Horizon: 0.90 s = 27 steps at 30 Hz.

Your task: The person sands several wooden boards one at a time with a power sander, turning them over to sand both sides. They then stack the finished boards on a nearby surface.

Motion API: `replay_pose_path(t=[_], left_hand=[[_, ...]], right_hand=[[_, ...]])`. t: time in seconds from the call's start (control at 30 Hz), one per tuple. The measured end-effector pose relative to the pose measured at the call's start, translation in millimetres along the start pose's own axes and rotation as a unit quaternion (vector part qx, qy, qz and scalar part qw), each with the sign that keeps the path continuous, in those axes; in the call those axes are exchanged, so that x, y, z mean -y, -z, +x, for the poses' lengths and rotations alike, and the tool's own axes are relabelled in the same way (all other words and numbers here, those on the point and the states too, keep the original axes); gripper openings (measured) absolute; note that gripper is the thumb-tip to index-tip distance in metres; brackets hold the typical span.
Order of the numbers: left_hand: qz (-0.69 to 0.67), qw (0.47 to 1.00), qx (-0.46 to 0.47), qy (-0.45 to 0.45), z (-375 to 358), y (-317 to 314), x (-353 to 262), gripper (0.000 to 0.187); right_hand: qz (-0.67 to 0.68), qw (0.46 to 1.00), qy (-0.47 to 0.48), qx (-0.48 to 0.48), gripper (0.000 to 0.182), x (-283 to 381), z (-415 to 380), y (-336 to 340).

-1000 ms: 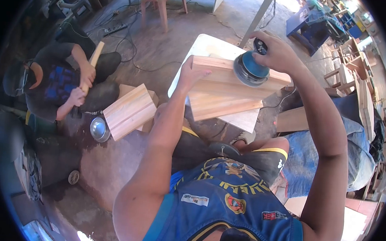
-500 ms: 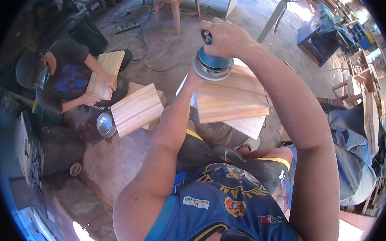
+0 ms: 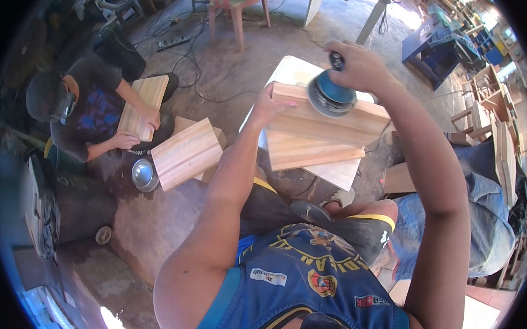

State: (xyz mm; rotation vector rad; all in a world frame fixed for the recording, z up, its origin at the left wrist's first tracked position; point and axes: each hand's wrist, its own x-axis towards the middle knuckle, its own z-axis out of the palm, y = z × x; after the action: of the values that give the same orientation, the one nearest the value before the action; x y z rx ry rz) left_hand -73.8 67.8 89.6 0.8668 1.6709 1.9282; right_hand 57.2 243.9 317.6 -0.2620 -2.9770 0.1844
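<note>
A blue power sander rests on the upper edge of a striped wooden board, with my right hand wrapped round its top. At the board's upper left corner is my left hand, its thumb over the top face and its fingers partly hidden behind the edge. The board lies on a white-topped stand, whose lower corner shows below it.
On the left a co-worker holds another board. Beside them are a loose board and a metal bowl. A plastic chair stands at the top; cables cross the floor.
My right hand and the sander have moved right along the board. My left hand now shows at the board's left corner, no longer hidden by the sander. The co-worker's hands have shifted slightly.
</note>
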Motion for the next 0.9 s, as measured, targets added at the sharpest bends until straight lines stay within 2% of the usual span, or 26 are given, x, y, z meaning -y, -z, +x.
replay_pose_path(t=[0.1, 0.2, 0.27, 0.4, 0.47, 0.6, 0.67, 0.77, 0.9], left_hand=[[-0.007, 1.000, 0.022, 0.001, 2.7, 3.2, 2.7, 0.055], [0.028, 0.999, 0.007, -0.045, 5.8, 4.8, 19.2, 0.054], [0.095, 0.988, -0.054, -0.113, 2.3, 2.3, 15.0, 0.057], [0.144, 0.987, -0.026, -0.069, -1.1, 8.7, 9.6, 0.055], [0.107, 0.994, 0.029, -0.015, 2.9, 9.5, 1.0, 0.052], [0.058, 0.998, 0.028, 0.011, -5.5, 9.1, 4.8, 0.042], [-0.116, 0.993, -0.002, -0.022, -0.6, 12.0, 19.9, 0.040], [-0.156, 0.987, 0.038, -0.013, -0.6, 10.1, 1.2, 0.047], [-0.149, 0.989, 0.012, 0.000, 4.8, 7.5, 0.3, 0.044]], right_hand=[[-0.025, 0.999, 0.038, -0.004, 0.055, 28.5, 23.1, -14.6], [-0.014, 0.998, 0.062, 0.002, 0.053, 63.9, 42.3, -19.0], [-0.021, 0.997, 0.080, -0.009, 0.050, 79.4, 55.0, -24.9], [-0.014, 0.998, 0.066, 0.012, 0.051, 82.5, 50.9, -17.0], [0.000, 0.998, 0.067, -0.001, 0.051, 65.0, 38.6, -11.3], [-0.012, 1.000, 0.014, 0.018, 0.053, 6.2, 6.4, -3.5], [-0.011, 1.000, -0.008, -0.001, 0.054, -27.3, -15.9, 1.6], [0.025, 0.998, -0.049, -0.025, 0.052, -71.8, -52.4, 11.4], [-0.008, 0.996, -0.086, -0.009, 0.055, -119.1, -80.5, 27.0]])
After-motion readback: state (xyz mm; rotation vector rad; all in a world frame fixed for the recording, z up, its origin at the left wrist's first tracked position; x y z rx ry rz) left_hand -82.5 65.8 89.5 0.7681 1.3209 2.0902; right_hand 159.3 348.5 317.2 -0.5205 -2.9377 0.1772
